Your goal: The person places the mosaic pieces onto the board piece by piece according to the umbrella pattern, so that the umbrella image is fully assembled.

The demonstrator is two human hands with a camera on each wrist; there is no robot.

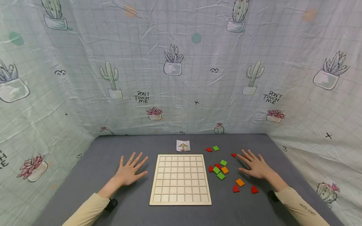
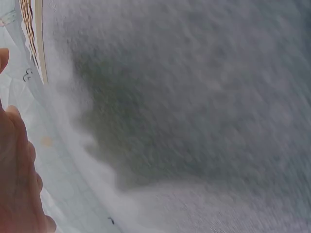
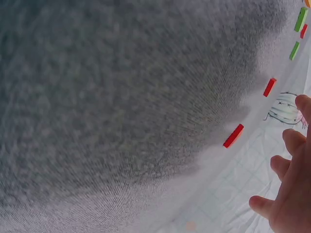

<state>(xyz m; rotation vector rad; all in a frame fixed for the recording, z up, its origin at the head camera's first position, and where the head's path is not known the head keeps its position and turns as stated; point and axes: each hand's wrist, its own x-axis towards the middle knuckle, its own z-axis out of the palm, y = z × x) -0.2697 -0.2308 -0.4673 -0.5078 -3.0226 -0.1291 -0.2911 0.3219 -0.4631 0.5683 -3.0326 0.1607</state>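
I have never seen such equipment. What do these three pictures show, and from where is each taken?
There is no robot here, only a person's bare left hand and right hand. The wide picture comes from a camera on the head, looking forward and down. The other two come from the wrists: the left one shows mostly table and part of the left hand; the right one, table, coloured pieces and part of the right hand.

On the table lie a pale board with a grid of squares, a small printed card beyond it, and the coloured pieces, red, green and orange, to its right. A patterned cloth hangs behind. Both hands have spread fingers and hold nothing.
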